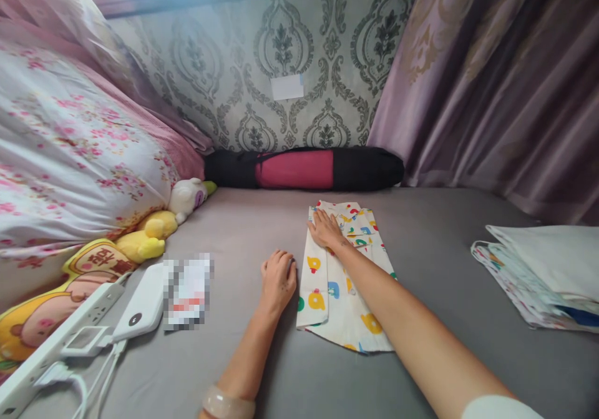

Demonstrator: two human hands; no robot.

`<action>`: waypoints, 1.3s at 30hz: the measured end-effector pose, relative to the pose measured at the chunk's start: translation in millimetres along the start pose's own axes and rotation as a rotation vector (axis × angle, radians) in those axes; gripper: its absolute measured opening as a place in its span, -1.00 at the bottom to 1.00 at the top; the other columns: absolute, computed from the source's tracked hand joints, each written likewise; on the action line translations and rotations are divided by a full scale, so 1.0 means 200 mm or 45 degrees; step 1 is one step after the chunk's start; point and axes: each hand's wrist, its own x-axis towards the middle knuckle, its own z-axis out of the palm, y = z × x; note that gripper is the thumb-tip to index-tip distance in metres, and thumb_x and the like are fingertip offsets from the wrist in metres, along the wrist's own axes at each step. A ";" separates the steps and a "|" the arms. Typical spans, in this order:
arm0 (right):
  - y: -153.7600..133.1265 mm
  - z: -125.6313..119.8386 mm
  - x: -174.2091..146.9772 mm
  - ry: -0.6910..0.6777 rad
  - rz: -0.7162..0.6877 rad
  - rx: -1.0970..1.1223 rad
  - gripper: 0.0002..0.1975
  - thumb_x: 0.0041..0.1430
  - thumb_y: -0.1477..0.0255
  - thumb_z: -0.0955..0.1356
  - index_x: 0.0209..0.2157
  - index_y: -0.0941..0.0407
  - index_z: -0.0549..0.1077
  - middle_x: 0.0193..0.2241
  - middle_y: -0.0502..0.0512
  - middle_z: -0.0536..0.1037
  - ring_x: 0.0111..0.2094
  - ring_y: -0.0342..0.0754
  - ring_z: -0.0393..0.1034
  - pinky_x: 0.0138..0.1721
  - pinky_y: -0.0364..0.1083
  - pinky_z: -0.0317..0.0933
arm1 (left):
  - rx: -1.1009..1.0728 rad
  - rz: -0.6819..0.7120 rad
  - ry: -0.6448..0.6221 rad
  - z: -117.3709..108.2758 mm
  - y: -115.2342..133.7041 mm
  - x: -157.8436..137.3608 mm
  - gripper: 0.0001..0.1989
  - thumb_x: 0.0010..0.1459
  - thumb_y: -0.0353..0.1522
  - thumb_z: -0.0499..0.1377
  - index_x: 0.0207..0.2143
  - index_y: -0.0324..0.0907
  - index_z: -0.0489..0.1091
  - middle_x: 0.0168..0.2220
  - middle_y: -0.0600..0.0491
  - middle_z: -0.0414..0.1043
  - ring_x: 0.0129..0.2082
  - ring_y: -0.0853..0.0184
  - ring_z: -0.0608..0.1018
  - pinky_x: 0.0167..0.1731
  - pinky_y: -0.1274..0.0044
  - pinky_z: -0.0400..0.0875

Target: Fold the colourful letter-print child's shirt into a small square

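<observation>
A patterned white garment (337, 294) is laid on the grey sheet (449, 250), a little right of its middle and well short of its far edge, with its long axis pointed toward that edge. Along the garment's left side, a long strip is seen folded inward. The right hand (325, 226) is placed flat, fingers spread, on the far left corner of the cloth, so it is the nearer of the two; the garment is crossed diagonally by its forearm. The left hand (279, 278) is rested on the sheet just beside the folded left side, fingers loosely curled; whether anything is held beneath it cannot be told. The two hands are kept apart.

Along the sheet's far edge, a long black-and-pink bag (294, 169) is set against the wall; its contents cannot be seen. Toward the right edge, folded cloths (528, 275) are stacked. Toward the near left corner, a white power strip (100, 303) is placed, with plugs seated in it, beside a white power bank (145, 300).
</observation>
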 end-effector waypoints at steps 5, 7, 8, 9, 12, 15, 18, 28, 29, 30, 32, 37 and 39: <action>-0.01 -0.01 0.00 -0.010 0.005 0.002 -0.34 0.30 0.17 -0.05 0.29 0.28 -0.02 0.32 0.21 -0.07 0.32 0.01 -0.28 0.26 0.07 -0.47 | -0.036 0.074 -0.022 0.00 0.02 0.00 -0.80 0.22 -0.36 0.01 -0.14 -0.09 0.36 -0.02 -0.04 0.43 0.13 0.18 0.34 0.05 0.26 0.16; -0.01 -0.03 0.00 -0.049 0.017 0.028 -0.33 0.30 0.16 -0.06 0.29 0.28 -0.02 0.32 0.20 -0.08 0.32 0.01 -0.29 0.26 0.07 -0.47 | -0.067 0.147 -0.065 0.00 0.04 -0.01 -0.79 0.24 -0.32 -0.01 -0.12 -0.09 0.34 -0.01 -0.04 0.42 0.13 0.19 0.33 0.06 0.26 0.16; -0.01 -0.04 0.01 -0.080 0.023 0.053 -0.33 0.30 0.15 -0.07 0.29 0.27 -0.03 0.32 0.19 -0.09 0.32 0.00 -0.30 0.26 0.07 -0.45 | -0.085 0.190 -0.090 -0.01 0.06 -0.01 -0.78 0.25 -0.30 -0.01 -0.10 -0.09 0.33 0.00 -0.04 0.41 0.14 0.19 0.33 0.07 0.26 0.15; 0.00 -0.06 0.01 -0.111 0.027 0.080 -0.32 0.30 0.14 -0.09 0.30 0.26 -0.05 0.33 0.18 -0.10 0.32 0.00 -0.31 0.26 0.07 -0.44 | -0.103 0.233 -0.117 -0.01 0.07 -0.02 -0.77 0.26 -0.29 -0.02 -0.08 -0.09 0.32 0.01 -0.04 0.40 0.14 0.20 0.32 0.07 0.26 0.14; 0.04 -0.13 -0.01 -0.145 0.036 0.114 -0.31 0.29 0.13 -0.14 0.32 0.21 -0.12 0.34 0.14 -0.16 0.33 -0.02 -0.37 0.27 0.09 -0.42 | -0.144 0.332 -0.218 -0.02 0.11 -0.03 -0.73 0.26 -0.26 -0.02 -0.03 -0.09 0.28 0.06 -0.05 0.35 0.14 0.21 0.32 0.08 0.27 0.14; 0.13 -0.20 -0.06 -0.116 0.065 0.063 -0.33 0.29 0.13 -0.14 0.32 0.15 -0.10 0.34 0.11 -0.18 0.33 0.00 -0.40 0.27 0.13 -0.44 | -0.170 0.375 -0.310 -0.04 0.14 -0.04 -0.71 0.25 -0.24 -0.01 -0.01 -0.08 0.26 0.11 -0.06 0.30 0.15 0.22 0.31 0.09 0.27 0.14; 0.22 -0.23 -0.13 -0.106 0.092 0.007 -0.34 0.29 0.12 -0.12 0.31 0.12 -0.05 0.34 0.12 -0.16 0.33 0.04 -0.38 0.26 0.17 -0.44 | -0.178 0.377 -0.357 -0.05 0.16 -0.05 -0.67 0.25 -0.20 -0.01 0.03 -0.07 0.25 0.15 -0.07 0.27 0.18 0.19 0.28 0.12 0.24 0.10; 0.27 -0.13 -0.16 -0.057 0.096 -0.086 -0.37 0.31 0.13 -0.11 0.29 0.07 0.01 0.33 0.13 -0.08 0.32 0.04 -0.28 0.24 0.20 -0.38 | -0.123 0.428 -0.549 -0.08 0.18 -0.05 -0.49 0.20 -0.08 0.01 0.15 -0.06 0.15 0.25 -0.09 0.11 0.28 0.08 0.10 0.20 0.11 -0.05; 0.27 -0.13 -0.16 -0.051 0.090 -0.090 -0.38 0.31 0.13 -0.10 0.29 0.07 0.02 0.32 0.13 -0.07 0.32 0.05 -0.27 0.24 0.20 -0.38 | -0.123 0.429 -0.545 -0.08 0.18 -0.05 -0.48 0.20 -0.08 0.02 0.16 -0.05 0.15 0.25 -0.10 0.11 0.28 0.08 0.10 0.20 0.11 -0.05; 0.28 -0.13 -0.16 -0.045 0.084 -0.094 -0.38 0.31 0.13 -0.09 0.28 0.07 0.03 0.32 0.14 -0.06 0.32 0.05 -0.26 0.24 0.19 -0.37 | -0.124 0.430 -0.544 -0.08 0.18 -0.05 -0.49 0.20 -0.09 0.02 0.16 -0.05 0.14 0.25 -0.10 0.11 0.28 0.09 0.09 0.20 0.11 -0.06; 0.28 -0.14 -0.16 -0.045 0.077 -0.100 -0.39 0.31 0.14 -0.08 0.28 0.07 0.03 0.32 0.15 -0.05 0.31 0.06 -0.25 0.24 0.20 -0.37 | -0.123 0.427 -0.551 -0.08 0.18 -0.05 -0.49 0.21 -0.10 0.02 0.16 -0.05 0.14 0.25 -0.10 0.11 0.28 0.09 0.09 0.20 0.11 -0.07; 0.27 -0.16 -0.15 -0.141 0.107 -0.090 -0.39 0.30 0.14 -0.06 0.30 0.06 -0.02 0.33 0.15 -0.11 0.32 0.06 -0.31 0.24 0.21 -0.40 | -0.107 0.412 -0.579 -0.09 0.19 -0.06 -0.50 0.21 -0.10 0.02 0.15 -0.07 0.15 0.26 -0.11 0.09 0.28 0.09 0.09 0.20 0.10 -0.06; 0.26 -0.17 -0.14 -0.138 0.107 -0.077 -0.38 0.29 0.14 -0.05 0.30 0.07 -0.03 0.33 0.16 -0.13 0.32 0.08 -0.33 0.24 0.23 -0.40 | -0.111 0.414 -0.574 -0.10 0.19 -0.06 -0.51 0.21 -0.12 0.02 0.15 -0.06 0.15 0.26 -0.09 0.09 0.28 0.10 0.09 0.20 0.10 -0.06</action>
